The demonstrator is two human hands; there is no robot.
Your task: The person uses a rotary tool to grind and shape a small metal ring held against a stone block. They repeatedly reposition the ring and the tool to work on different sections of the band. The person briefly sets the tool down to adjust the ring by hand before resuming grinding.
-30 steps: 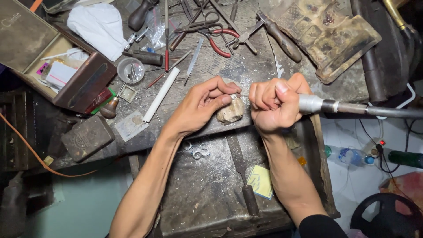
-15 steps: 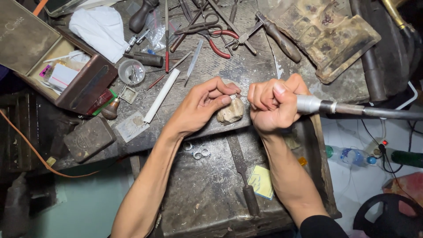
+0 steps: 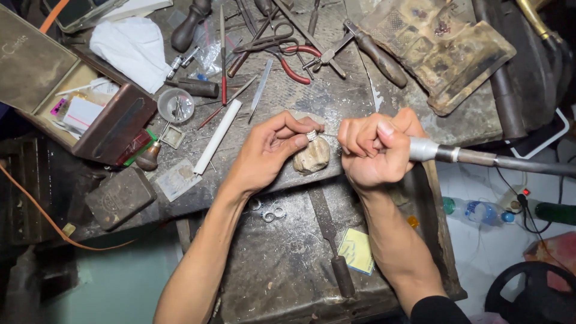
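1. Left hand point(image 3: 270, 150), frame centre: fingertips pinched on a small silver ring point(image 3: 311, 135) above a worn peg point(image 3: 311, 157)
2. Right hand point(image 3: 375, 150): fist closed round rotary handpiece point(image 3: 432, 150), tip at ring
3. Desk point(image 3: 282, 264) cluttered; pliers point(image 3: 294, 57) upper centre

Ring point(image 3: 311, 135): silver, with a fine repeating pattern on its band. Block point(image 3: 311, 157) beneath it: mottled tan and cream. Hand tool point(image 3: 432, 150): grey metal. Bench point(image 3: 282, 264): dull grey, scratched and stained. Pliers point(image 3: 288, 60): red handles. Cloth point(image 3: 135, 48): white. Rod point(image 3: 217, 137): white. Cable point(image 3: 42, 207): orange. Notepad point(image 3: 357, 251): pale yellow. Case point(image 3: 114, 123): dark brown.
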